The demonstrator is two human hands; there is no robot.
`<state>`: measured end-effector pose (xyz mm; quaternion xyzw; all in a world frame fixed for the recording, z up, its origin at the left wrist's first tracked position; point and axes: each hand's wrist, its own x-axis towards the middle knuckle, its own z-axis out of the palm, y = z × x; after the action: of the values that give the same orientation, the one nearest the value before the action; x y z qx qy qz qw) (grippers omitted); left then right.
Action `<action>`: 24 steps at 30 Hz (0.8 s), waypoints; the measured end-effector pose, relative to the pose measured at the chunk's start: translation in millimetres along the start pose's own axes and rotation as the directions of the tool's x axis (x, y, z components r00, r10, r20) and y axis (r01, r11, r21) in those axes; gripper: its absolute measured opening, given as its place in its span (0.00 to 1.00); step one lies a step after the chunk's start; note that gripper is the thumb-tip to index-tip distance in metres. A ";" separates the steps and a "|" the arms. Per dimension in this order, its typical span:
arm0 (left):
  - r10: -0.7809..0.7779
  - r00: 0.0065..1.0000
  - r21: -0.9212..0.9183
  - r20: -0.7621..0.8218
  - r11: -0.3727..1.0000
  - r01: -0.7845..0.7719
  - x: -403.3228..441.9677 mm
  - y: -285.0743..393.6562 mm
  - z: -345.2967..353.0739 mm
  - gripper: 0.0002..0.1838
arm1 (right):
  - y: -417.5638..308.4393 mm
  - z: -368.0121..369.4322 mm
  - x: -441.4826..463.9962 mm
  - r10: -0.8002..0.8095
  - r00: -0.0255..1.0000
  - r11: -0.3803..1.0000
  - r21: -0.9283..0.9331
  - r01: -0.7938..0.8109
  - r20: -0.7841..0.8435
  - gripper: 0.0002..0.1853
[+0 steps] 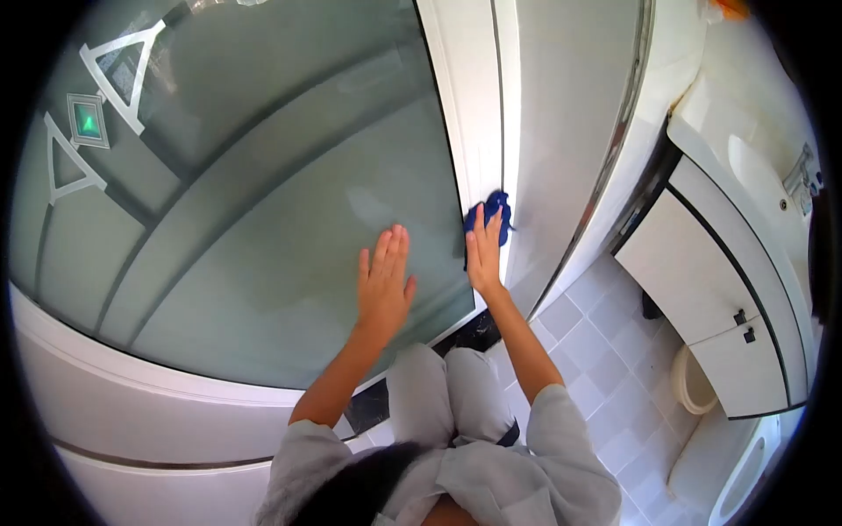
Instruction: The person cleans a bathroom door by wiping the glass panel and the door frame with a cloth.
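My left hand (384, 279) is flat on, or just in front of, the frosted glass panel (289, 245) of a door, its fingers stretched out and holding nothing. To its right, my right hand (484, 254) presses a crumpled dark blue cloth (500, 209) against the white door frame (469, 114). The cloth shows around and beyond the fingertips, and part of it lies hidden under the palm. Curved darker bands and pale triangular shapes decorate the glass, with a small framed green ornament (89, 122) at the upper left.
A pale wall panel with a metal edge (605, 167) stands right of the frame. Farther right are a white washbasin (741, 149), a cabinet (702, 263) with dark handles, a beige bucket (693, 383) and a toilet (745, 478) on grey floor tiles (605, 351).
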<state>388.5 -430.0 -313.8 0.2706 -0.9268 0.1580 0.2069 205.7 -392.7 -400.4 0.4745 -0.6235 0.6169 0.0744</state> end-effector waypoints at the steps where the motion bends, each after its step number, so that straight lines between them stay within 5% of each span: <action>1: 0.002 1.000 0.002 0.016 1.000 -0.002 0.8 0.3 -4.4 0.42 | -2.5 0.0 -0.5 0.007 1.000 1.000 -0.008 -0.007 -0.020 0.26; 5: 0.012 1.000 -0.010 -0.001 1.000 -0.012 0.9 -0.3 -5.4 0.42 | -53.6 -12.8 74.0 -0.191 0.973 0.976 -0.130 0.174 -0.131 0.25; 10: 0.002 1.000 -0.094 0.013 0.996 -0.001 1.9 1.4 -17.6 0.42 | -142.6 -57.5 214.2 -0.545 0.772 0.838 -0.235 0.492 -0.327 0.21; 14: -0.009 1.000 -0.133 0.014 0.991 0.010 2.1 1.6 -13.0 0.42 | -125.7 -42.3 200.5 -0.435 0.779 0.898 -0.154 0.412 -0.452 0.21; 18: -0.023 0.999 -0.148 0.026 0.989 0.027 1.8 6.2 -19.2 0.43 | -36.7 -18.8 75.3 -0.149 0.964 0.983 -0.141 0.120 -0.219 0.23; 20: -0.021 1.000 -0.135 -0.009 0.991 0.019 1.4 7.9 -19.8 0.43 | 5.8 -5.3 15.5 -0.048 0.995 0.992 -0.124 0.038 -0.084 0.25; 24: -0.017 1.000 -0.153 -0.009 0.988 0.016 -1.2 11.5 -21.7 0.42 | -10.5 -3.3 17.5 0.001 0.995 0.995 -0.099 -0.011 -0.097 0.26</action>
<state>389.3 -411.4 -297.7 0.2609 -0.9328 0.0862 0.2330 201.9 -396.5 -380.4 0.4378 -0.6503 0.6078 0.1264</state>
